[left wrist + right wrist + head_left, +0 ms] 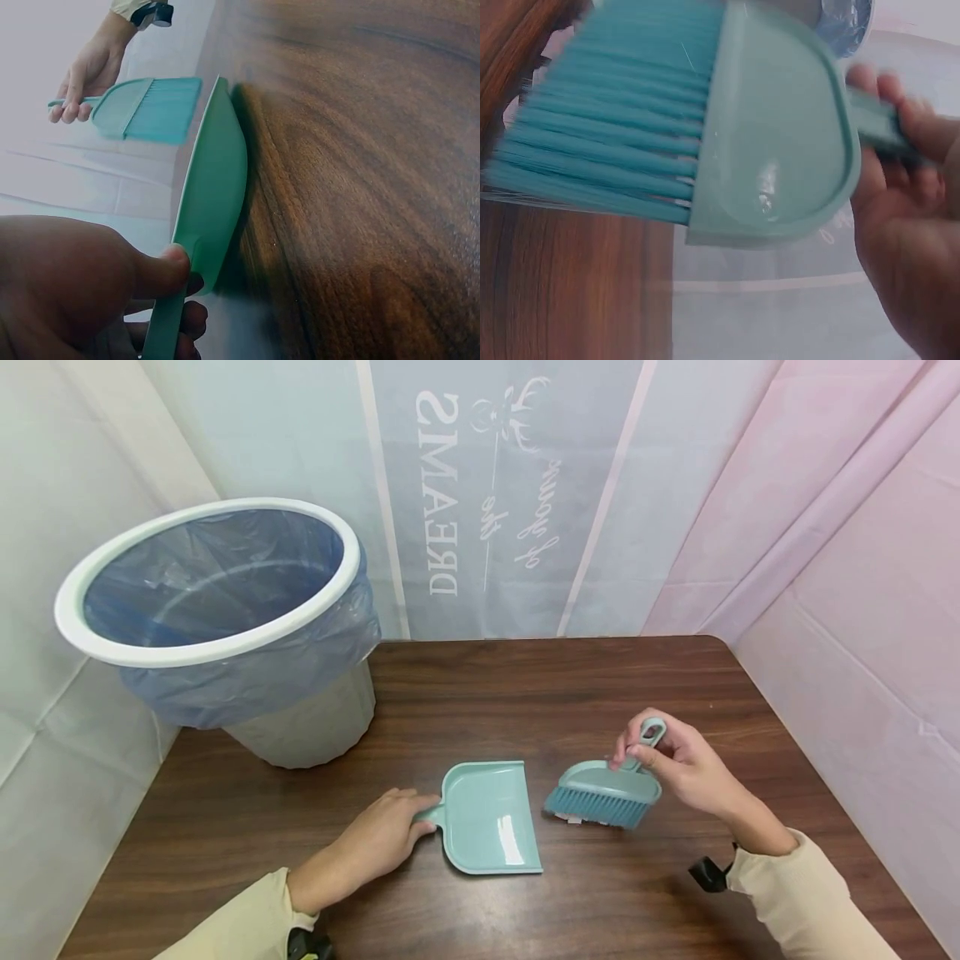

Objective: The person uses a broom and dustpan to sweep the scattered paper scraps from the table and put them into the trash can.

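Observation:
My left hand (386, 831) grips the short handle of a mint-green dustpan (483, 818), which lies on the table with its flat front edge facing right. In the left wrist view, the thumb lies along the top of the handle and the fingers curl beneath it. To the right, my right hand (686, 768) holds a matching hand brush (611, 782) by its looped handle. Teal bristles (607, 112) point down toward the wood, a short way from the dustpan's front edge. Small white scraps (573, 819) show at the bristle tips, partly hidden by the brush.
A tall grey bin (307, 727) with a white rim (67, 610) and a blue plastic liner stands at the back left of the brown wooden table (525, 693). Printed curtains (517, 510) hang behind the table, and pale cloth borders both sides.

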`<control>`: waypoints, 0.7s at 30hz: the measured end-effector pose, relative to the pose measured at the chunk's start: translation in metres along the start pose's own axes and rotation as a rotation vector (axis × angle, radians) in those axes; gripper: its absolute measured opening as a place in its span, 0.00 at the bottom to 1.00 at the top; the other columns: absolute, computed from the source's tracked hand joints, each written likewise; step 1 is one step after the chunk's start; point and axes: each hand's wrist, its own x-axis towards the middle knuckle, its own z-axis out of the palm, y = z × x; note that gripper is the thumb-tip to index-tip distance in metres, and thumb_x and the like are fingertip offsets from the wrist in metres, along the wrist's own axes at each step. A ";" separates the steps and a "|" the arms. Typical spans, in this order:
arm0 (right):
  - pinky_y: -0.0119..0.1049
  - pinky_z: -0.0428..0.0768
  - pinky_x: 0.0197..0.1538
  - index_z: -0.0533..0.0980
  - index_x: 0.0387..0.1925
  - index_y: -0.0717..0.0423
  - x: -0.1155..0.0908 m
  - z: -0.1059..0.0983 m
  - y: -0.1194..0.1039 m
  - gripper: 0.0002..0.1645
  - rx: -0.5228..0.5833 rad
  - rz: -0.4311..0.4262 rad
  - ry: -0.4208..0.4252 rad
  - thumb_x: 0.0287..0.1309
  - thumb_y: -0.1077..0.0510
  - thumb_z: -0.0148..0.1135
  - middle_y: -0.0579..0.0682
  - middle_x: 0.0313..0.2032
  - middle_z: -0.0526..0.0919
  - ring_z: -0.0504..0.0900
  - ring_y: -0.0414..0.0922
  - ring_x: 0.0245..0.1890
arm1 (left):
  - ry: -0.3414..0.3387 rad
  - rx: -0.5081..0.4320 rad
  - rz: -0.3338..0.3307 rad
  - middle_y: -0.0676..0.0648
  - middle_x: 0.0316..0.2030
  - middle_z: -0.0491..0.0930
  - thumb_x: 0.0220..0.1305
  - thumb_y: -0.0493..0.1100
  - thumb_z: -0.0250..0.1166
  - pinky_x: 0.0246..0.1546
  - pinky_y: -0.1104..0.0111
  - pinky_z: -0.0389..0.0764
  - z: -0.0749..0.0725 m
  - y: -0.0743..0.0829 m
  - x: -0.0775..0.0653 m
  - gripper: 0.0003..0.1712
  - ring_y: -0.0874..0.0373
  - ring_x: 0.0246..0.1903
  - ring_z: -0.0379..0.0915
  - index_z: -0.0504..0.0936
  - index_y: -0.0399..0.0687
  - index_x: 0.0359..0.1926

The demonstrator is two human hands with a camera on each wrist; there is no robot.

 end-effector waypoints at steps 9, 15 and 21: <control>0.25 0.82 0.41 0.67 0.42 0.71 -0.009 0.012 -0.022 0.06 -0.422 0.144 0.396 0.68 0.79 0.51 0.55 0.35 0.81 0.85 0.39 0.38 | -0.009 0.027 -0.009 0.37 0.54 0.83 0.68 0.38 0.68 0.67 0.44 0.67 0.000 0.003 -0.001 0.21 0.40 0.59 0.77 0.81 0.34 0.60; 0.18 0.73 0.32 0.70 0.42 0.71 -0.012 0.027 -0.023 0.11 -0.824 0.116 0.530 0.61 0.81 0.58 0.53 0.33 0.83 0.81 0.29 0.36 | -0.006 0.059 -0.007 0.37 0.52 0.83 0.67 0.37 0.68 0.63 0.46 0.73 -0.003 0.006 -0.001 0.20 0.39 0.56 0.78 0.82 0.34 0.59; 0.21 0.66 0.24 0.71 0.42 0.69 -0.019 0.038 -0.021 0.13 -1.089 0.122 0.594 0.58 0.80 0.60 0.55 0.32 0.84 0.69 0.30 0.23 | -0.009 0.068 0.003 0.38 0.52 0.84 0.68 0.38 0.68 0.64 0.46 0.72 -0.001 0.005 0.001 0.20 0.41 0.55 0.79 0.82 0.35 0.59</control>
